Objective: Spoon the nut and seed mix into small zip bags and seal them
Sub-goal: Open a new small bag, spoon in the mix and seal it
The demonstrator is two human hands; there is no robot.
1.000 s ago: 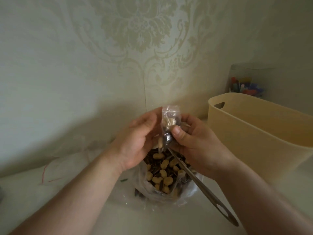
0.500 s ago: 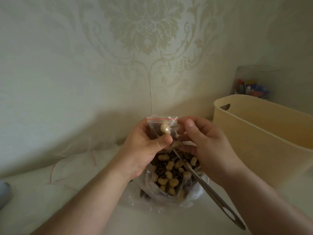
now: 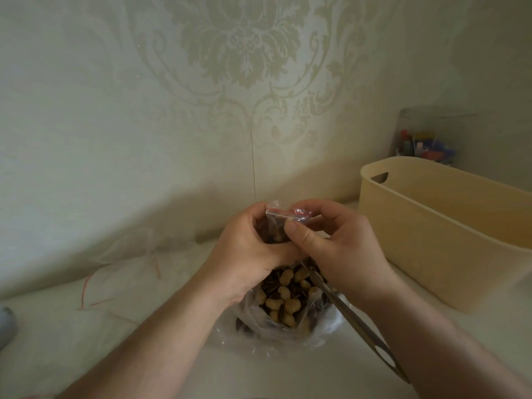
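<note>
Above big nut bag (image 3: 283, 308), both hands pinch filled sm. zip bag (image 3: 277, 226).

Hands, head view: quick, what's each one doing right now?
Left hand: grips the small zip bag of nut mix.
Right hand: pinches the bag's red zip strip; the spoon handle is tucked under it.
</note>
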